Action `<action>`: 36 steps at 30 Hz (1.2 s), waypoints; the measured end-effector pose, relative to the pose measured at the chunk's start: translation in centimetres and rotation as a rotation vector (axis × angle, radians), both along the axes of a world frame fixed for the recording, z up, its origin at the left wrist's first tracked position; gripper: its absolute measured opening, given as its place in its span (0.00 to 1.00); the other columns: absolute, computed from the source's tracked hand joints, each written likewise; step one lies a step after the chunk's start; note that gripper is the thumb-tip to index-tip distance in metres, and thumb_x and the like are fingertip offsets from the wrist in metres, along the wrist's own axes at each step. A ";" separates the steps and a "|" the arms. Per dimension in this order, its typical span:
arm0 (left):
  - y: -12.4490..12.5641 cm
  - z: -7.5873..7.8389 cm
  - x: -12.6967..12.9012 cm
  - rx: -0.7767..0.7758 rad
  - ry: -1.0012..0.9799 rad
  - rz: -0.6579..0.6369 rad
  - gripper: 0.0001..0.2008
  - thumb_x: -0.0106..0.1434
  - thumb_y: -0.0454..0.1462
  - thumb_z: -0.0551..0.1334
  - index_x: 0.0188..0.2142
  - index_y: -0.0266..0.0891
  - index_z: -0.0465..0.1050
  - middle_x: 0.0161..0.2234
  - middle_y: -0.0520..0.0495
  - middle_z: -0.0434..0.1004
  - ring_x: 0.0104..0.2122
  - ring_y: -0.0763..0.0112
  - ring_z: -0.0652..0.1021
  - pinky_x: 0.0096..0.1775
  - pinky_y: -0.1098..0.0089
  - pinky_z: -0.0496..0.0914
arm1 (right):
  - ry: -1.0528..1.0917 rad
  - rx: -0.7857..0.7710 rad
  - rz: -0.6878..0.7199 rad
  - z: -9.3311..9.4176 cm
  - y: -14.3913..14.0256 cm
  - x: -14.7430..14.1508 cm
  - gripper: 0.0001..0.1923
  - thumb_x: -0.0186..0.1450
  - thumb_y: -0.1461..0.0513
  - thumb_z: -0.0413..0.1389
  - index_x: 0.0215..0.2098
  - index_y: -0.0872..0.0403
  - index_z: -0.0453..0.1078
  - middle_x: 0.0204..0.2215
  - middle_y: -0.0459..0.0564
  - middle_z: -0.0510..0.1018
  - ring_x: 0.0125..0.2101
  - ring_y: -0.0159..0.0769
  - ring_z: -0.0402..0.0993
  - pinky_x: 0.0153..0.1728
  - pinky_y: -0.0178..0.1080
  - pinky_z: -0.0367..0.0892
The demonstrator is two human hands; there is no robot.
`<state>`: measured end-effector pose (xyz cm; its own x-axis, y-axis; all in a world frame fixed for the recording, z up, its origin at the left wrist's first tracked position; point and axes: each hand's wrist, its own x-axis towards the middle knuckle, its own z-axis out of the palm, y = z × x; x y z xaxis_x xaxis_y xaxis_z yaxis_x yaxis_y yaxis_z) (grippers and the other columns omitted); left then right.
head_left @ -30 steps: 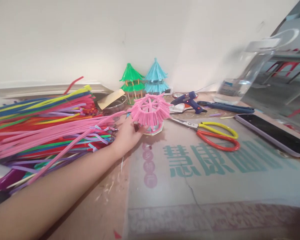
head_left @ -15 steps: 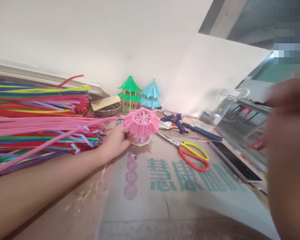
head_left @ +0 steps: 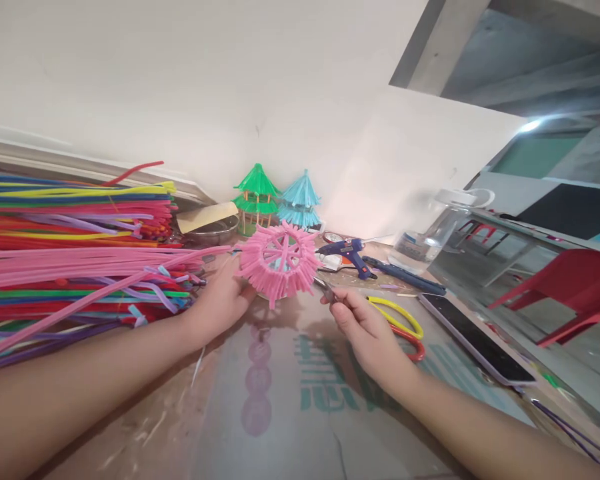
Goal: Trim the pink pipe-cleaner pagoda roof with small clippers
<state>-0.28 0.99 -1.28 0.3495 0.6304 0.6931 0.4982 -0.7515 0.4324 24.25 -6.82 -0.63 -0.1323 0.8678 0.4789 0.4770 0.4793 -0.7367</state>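
My left hand (head_left: 220,300) grips the lower left side of a pink pipe-cleaner dome (head_left: 279,261) and holds it tilted just above the cardboard sheet (head_left: 280,413). My right hand (head_left: 363,330) lies to the right of the dome, thumb and forefinger pinched on the blade end of the scissors (head_left: 403,323). Their yellow and red handles show behind my knuckles. The blade tip points toward the dome's fringe, close to it.
A big pile of coloured pipe cleaners (head_left: 70,247) fills the left. Green (head_left: 254,193) and blue (head_left: 300,200) pagoda models stand at the wall beside a metal bowl (head_left: 210,232). A blue glue gun (head_left: 347,253), a phone (head_left: 475,340) and a clear jug (head_left: 440,227) lie to the right.
My right hand came down from a blur at the right edge onto the scissors. My left hand has lifted and tilted the pink dome. The camera has swung slightly.
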 end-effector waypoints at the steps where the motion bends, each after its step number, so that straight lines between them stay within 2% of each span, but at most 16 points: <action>1: 0.1 -0.1 -0.1 0.007 0.001 0.003 0.16 0.63 0.33 0.57 0.50 0.41 0.74 0.52 0.41 0.77 0.56 0.52 0.74 0.60 0.48 0.67 | -0.012 0.007 -0.004 0.1 0.0 0.0 0.16 0.71 0.49 0.49 0.38 0.51 0.69 0.29 0.47 0.74 0.30 0.37 0.70 0.31 0.37 0.67; 6: 0.1 -0.1 -0.2 0.037 0.025 0.023 0.17 0.63 0.32 0.57 0.50 0.40 0.73 0.53 0.39 0.76 0.56 0.51 0.74 0.60 0.46 0.67 | -0.064 -0.009 -0.014 0.3 0.1 -0.1 0.13 0.69 0.53 0.48 0.36 0.51 0.69 0.27 0.47 0.75 0.29 0.38 0.72 0.31 0.37 0.67; 13: -0.2 0.4 0.1 0.060 0.007 -0.004 0.15 0.62 0.31 0.56 0.47 0.40 0.73 0.52 0.40 0.77 0.56 0.52 0.74 0.58 0.48 0.68 | -0.133 -0.018 -0.011 0.5 0.2 0.0 0.13 0.69 0.53 0.47 0.37 0.51 0.69 0.26 0.48 0.76 0.28 0.40 0.74 0.31 0.38 0.68; 25: 0.2 -0.1 -0.2 0.050 0.012 0.021 0.15 0.64 0.33 0.57 0.49 0.39 0.72 0.53 0.38 0.77 0.56 0.50 0.75 0.58 0.46 0.68 | -0.163 -0.013 -0.008 0.6 0.3 0.0 0.14 0.69 0.54 0.46 0.31 0.51 0.66 0.23 0.47 0.73 0.26 0.38 0.70 0.28 0.36 0.66; 36: 0.1 0.1 -0.2 0.015 0.040 0.020 0.15 0.63 0.32 0.58 0.49 0.40 0.73 0.50 0.40 0.77 0.56 0.51 0.74 0.60 0.47 0.66 | -0.156 -0.017 -0.019 0.3 0.4 0.0 0.14 0.68 0.53 0.47 0.30 0.51 0.66 0.24 0.48 0.75 0.27 0.39 0.72 0.29 0.37 0.66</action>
<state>-0.47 1.10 -1.18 0.3647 0.6270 0.6884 0.5302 -0.7476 0.4000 24.29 -6.40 -0.29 -0.1876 0.8786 0.4392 0.5953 0.4574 -0.6607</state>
